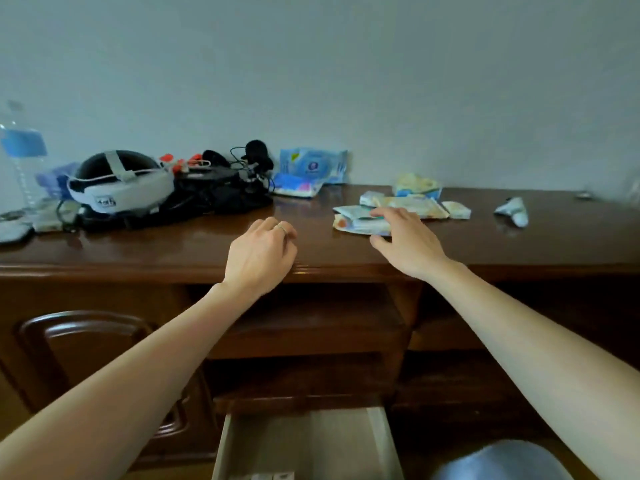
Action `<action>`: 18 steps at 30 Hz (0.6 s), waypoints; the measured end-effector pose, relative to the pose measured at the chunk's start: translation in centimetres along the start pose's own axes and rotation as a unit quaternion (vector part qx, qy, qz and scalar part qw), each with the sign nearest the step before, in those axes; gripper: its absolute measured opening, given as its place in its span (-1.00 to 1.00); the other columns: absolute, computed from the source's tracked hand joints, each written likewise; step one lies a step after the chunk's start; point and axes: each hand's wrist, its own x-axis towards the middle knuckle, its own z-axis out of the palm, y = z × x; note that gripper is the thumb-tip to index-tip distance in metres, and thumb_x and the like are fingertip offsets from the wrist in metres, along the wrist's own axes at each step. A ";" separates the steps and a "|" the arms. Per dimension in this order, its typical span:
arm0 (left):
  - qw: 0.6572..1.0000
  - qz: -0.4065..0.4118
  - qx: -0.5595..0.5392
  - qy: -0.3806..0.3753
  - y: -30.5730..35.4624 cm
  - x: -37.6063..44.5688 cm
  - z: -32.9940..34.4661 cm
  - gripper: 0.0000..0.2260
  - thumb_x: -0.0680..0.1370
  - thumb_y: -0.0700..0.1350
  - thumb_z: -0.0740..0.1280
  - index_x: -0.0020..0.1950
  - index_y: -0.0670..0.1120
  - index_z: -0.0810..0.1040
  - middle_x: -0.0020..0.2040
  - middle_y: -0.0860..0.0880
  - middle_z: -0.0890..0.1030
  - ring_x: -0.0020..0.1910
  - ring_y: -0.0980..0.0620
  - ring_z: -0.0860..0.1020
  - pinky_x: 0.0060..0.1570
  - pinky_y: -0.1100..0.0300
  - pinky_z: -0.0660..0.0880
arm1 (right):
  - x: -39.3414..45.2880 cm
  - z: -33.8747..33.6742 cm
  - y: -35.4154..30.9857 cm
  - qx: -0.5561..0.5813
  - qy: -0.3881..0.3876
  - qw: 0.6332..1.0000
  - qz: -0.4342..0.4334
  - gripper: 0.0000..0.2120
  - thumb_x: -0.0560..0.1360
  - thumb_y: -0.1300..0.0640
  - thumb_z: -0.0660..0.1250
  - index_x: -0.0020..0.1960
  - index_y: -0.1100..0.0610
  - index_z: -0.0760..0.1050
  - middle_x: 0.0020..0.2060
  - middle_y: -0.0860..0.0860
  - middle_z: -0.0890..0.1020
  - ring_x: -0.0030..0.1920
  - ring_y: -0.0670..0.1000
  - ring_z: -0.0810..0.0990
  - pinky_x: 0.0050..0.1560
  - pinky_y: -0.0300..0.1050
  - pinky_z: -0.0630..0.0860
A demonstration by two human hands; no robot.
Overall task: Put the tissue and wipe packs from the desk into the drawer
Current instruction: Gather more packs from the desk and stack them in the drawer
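Note:
Several small tissue packs (408,206) lie in a loose pile on the dark wooden desk (173,251), right of centre. My right hand (405,240) rests on the nearest pack (353,221), fingers spread over it, thumb on the desk; no grip shows. My left hand (261,254) hovers over the desk's front edge, fingers curled, holding nothing. Two blue wipe packs (310,171) lean against the wall behind. A yellow-and-blue pack (419,185) sits behind the pile. The light wooden drawer (386,441) stands pulled out below, at the bottom of the view.
A white-and-black headset (117,183) and tangled black cables (225,192) fill the desk's left part. A water bottle (22,150) stands far left. A crumpled white tube (514,211) lies at the right. A grey rounded object (502,462) sits bottom right beside the drawer.

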 end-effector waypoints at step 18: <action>0.972 0.042 -0.102 -0.209 4.9 18.2 14.6 -0.52 0.62 0.19 0.14 0.54 0.11 0.31 0.52 0.00 0.33 0.46 -0.07 0.31 0.37 -0.10 0.32 | 12.8 3.4 11.3 -0.023 0.034 0.994 0.104 -0.63 0.62 0.06 0.25 0.41 -0.10 0.44 0.34 -0.04 0.52 0.33 0.04 0.48 0.12 0.00 0.53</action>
